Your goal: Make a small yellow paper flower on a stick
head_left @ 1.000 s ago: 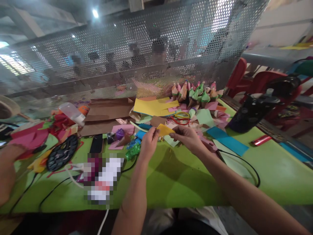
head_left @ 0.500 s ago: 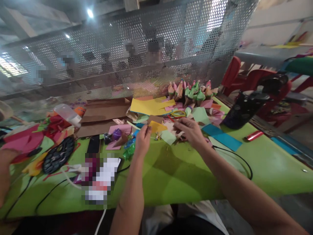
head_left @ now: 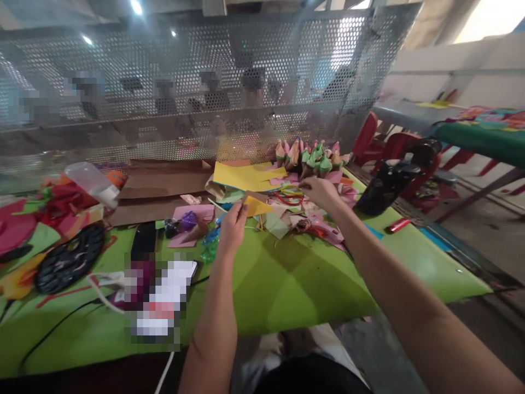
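Note:
Pinched between the fingertips of my left hand (head_left: pixel 233 225) is a small piece of yellow-orange paper (head_left: pixel 258 206), held over the paper scraps. My right hand (head_left: pixel 323 192) reaches across the heap, its fingers bent together near the cone-shaped paper pieces (head_left: pixel 315 161). Whatever those fingers hold, if anything, is hidden. Just left of and below the right fingertips lies a loop of yellow and red strips (head_left: pixel 289 195). A pale green paper square (head_left: pixel 277 225) and crumpled pink paper (head_left: pixel 324 227) lie between and below the hands.
Yellow sheets (head_left: pixel 241 176) and brown paper (head_left: pixel 164 183) lie along the back, before a perforated metal screen (head_left: pixel 184 126). A dark tumbler (head_left: pixel 379 186) and red tube (head_left: pixel 397 225) stand right. Phones (head_left: pixel 143 239), cables and a black round grille (head_left: pixel 71 257) occupy the left.
My right hand has moved away from my left, farther back over the scraps. My left hand still holds the yellow-orange paper. The view has shifted, and the forearm at the left edge is gone.

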Motion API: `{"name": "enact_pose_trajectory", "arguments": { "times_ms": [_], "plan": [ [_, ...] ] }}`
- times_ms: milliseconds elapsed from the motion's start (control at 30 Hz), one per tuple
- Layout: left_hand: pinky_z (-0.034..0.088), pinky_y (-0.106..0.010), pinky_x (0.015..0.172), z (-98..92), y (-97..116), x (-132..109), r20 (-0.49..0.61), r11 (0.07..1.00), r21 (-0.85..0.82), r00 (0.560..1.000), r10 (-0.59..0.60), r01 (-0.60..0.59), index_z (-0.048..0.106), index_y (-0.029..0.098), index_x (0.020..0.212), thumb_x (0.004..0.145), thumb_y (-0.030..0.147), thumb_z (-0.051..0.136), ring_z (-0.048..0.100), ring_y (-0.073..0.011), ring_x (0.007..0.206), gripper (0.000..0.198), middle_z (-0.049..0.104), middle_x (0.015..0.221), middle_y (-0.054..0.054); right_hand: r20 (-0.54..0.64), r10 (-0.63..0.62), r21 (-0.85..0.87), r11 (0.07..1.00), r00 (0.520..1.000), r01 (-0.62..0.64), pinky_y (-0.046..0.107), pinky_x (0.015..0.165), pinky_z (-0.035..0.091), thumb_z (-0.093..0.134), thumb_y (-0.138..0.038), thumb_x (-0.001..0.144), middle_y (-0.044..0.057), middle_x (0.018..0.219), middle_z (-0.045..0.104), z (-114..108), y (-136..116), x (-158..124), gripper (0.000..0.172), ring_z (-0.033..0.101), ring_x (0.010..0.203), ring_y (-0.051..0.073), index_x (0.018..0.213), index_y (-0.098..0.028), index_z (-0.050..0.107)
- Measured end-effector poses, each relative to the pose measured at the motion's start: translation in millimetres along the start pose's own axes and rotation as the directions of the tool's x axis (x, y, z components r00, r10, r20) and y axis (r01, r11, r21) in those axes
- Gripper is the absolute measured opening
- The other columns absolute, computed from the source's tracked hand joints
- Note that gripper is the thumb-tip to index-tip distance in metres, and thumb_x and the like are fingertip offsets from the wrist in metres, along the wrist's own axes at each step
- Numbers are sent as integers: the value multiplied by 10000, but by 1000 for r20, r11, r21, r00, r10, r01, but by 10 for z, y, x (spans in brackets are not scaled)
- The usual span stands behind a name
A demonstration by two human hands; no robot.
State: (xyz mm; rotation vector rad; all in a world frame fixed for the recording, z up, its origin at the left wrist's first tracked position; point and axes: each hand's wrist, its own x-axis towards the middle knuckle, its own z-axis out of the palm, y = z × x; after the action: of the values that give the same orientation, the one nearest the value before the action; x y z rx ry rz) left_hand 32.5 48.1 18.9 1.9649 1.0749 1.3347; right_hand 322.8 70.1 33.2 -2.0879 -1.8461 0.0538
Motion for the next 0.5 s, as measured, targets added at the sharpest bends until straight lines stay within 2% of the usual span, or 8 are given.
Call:
{"name": "enact_pose_trajectory", "arguments": {
  "times_ms": [133, 267, 400, 500],
  "plan": [
    [334, -254, 590, 23, 5, -22, 29, 999, -22, 999, -26, 27, 483, 205, 727, 969, 563, 467, 431, -133, 623, 432, 469, 650, 21, 104, -59, -104, 992, 993, 70, 291, 841, 469, 526, -87, 847, 135, 1211, 737, 194, -175, 189, 416, 677, 1083, 264, 1217, -175, 696],
    [313, -252, 590, 38, 31, -39, 67, 999, -24, 997, -39, 41, 455, 208, 712, 974, 436, 487, 412, -128, 612, 349, 438, 632, 32, 137, -104, -154, 980, 985, 125, 321, 820, 473, 523, -60, 829, 209, 1178, 718, 385, -263, 208, 527, 682, 1046, 298, 1352, -101, 579],
    [301, -248, 589, 50, 69, -45, 117, 998, -45, 992, -37, 42, 445, 208, 709, 973, 382, 484, 415, -121, 607, 319, 429, 631, 37, 128, -149, -144, 975, 981, 167, 346, 884, 470, 556, -111, 836, 201, 1263, 679, 343, -279, 198, 612, 648, 1126, 313, 1444, -146, 498],
    [297, -248, 590, 60, 85, -48, 130, 997, -58, 991, -40, 48, 438, 207, 707, 969, 381, 491, 410, -117, 605, 319, 426, 630, 40, 130, -161, -96, 980, 978, 174, 359, 905, 480, 571, -212, 872, 148, 1322, 662, 201, -237, 183, 581, 636, 1157, 312, 1450, -233, 521]
  ]
}}
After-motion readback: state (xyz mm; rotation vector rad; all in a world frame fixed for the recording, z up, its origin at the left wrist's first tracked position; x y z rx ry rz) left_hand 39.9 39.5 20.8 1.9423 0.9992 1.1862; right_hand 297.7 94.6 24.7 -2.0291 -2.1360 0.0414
